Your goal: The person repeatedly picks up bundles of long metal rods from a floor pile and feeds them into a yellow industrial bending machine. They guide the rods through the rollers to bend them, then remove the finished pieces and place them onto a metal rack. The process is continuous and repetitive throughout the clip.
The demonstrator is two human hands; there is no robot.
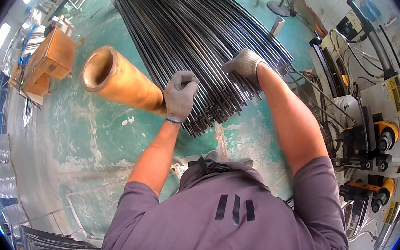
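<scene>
A wide bundle of long, thin black metal tubes [171, 29] runs away from me toward the upper left, its uneven cut ends lying nearest to me. Over the left side of these ends is my left hand [181, 94], in a grey knit glove, with its fingers curled in; whatever they may hold is too small to make out. My right hand [244, 64], gloved alike, reaches farther out on the bundle's right side. Its fingers bend down around some of the tubes, and the fingertips are hidden beneath the hand.
A thick brown cardboard tube [131, 83] leans out left of the bundle. Cardboard boxes [53, 56] are farther left. Machinery with orange-and-black parts [386, 137] and hoses lines the right. A metal post [277, 26] rises beside the bundle's right edge. The green floor [101, 139] is worn.
</scene>
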